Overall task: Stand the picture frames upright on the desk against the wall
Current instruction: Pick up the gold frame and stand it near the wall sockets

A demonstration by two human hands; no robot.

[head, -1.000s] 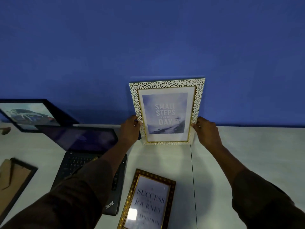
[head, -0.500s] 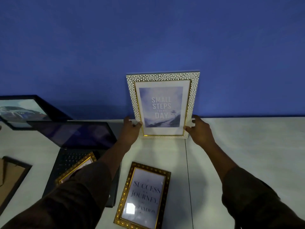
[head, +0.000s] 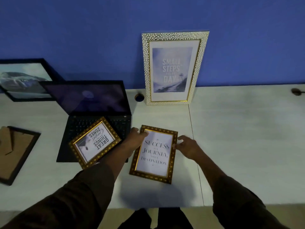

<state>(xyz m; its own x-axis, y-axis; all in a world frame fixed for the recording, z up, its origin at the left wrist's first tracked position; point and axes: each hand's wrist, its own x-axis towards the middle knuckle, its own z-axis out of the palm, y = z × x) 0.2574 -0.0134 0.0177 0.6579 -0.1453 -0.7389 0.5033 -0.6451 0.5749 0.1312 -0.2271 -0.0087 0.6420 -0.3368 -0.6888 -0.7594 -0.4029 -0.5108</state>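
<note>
A white-and-gold pebbled frame [head: 175,68] reading "Small steps every day" stands upright against the blue wall, with no hand on it. A dark gold frame [head: 154,156] reading "Success is a journey" lies flat and face up on the white desk [head: 239,138]. My left hand [head: 134,140] rests at its top left corner, thumb on the moulding. At the frame's right edge my right hand [head: 188,146] touches it with spread fingers. A second gold frame [head: 94,142] lies tilted on the laptop keyboard.
An open black laptop [head: 85,98] sits left of centre. A black-framed car picture [head: 21,80] leans at the far left wall. Another black frame [head: 14,152] lies face down at the left edge. A cable hole [head: 139,97] is beside the standing frame.
Both hands have let go of the white-and-gold frame, which stays standing at the wall, and have come back toward me onto the flat "Success" frame. The view has tilted down.
</note>
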